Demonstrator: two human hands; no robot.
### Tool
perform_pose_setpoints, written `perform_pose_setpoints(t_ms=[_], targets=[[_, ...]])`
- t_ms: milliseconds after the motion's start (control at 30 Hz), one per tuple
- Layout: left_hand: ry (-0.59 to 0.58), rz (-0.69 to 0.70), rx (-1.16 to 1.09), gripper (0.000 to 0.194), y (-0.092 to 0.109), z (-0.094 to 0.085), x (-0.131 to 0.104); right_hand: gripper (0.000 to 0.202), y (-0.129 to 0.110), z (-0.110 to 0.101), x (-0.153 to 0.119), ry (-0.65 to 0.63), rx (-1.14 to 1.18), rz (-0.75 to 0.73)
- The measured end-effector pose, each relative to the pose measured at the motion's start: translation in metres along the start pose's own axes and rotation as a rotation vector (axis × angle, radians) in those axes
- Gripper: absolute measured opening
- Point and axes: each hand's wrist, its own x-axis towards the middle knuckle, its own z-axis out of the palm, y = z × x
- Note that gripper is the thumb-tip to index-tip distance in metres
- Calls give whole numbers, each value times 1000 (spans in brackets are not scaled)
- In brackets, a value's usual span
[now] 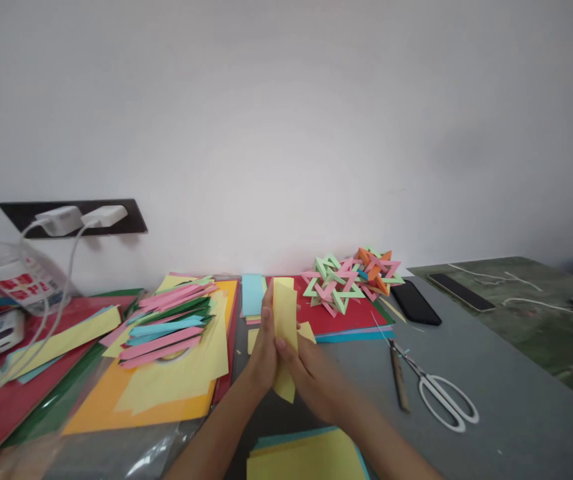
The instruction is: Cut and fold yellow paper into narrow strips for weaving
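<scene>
Your left hand (265, 350) and right hand (309, 373) clasp a yellow paper strip (285, 323), fingers (267, 320) partly hidden; grey tabletop (366, 363) opens toward white-handled scissors (439, 392).

The left hand (265, 347) and right hand (310, 373) are holding a yellow paper strip (285, 315) between them; scissors (446, 401) are lying right of the right hand, paper stars (333, 285) beyond it.

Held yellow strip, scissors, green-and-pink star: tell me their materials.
Held yellow strip: probably paper, thin, crisp-edged and matte. Scissors: slim grey blades, likely metal; smooth white handles, perhaps plastic. Green-and-pink star: apparently matte paper, judging by its flat colours and sharp creases.
</scene>
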Motion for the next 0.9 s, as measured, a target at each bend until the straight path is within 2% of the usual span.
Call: perform_pose_setpoints(t_ms=[100,200,333,433,533,667,767,800,900], targets=[[-44,-27,19,45,1,-1,1,30,6,2,3,-14,108,55],[-14,-25,71,44,4,-2,3,40,20,8,6,50,134,122],[68,-72,185,46,6,-2,5,43,33,10,7,160,-123,39],[51,-106,182,48,4,-3,3,45,37,8,8,167,-334,-20],[28,-64,150,48,-2,-3,1,45,39,6,11,201,-406,8],[92,-27,165,46,-6,-4,2,37,38,1,15,368,-279,63],[144,-33,184,41,-5,-4,4,25,36,-6,19,488,-114,-10],[118,-46,190,40,-3,-4,4,28,35,-9,20,507,-60,-41],[-76,-99,201,42,3,-2,2,32,32,-22,25,489,29,-115]])
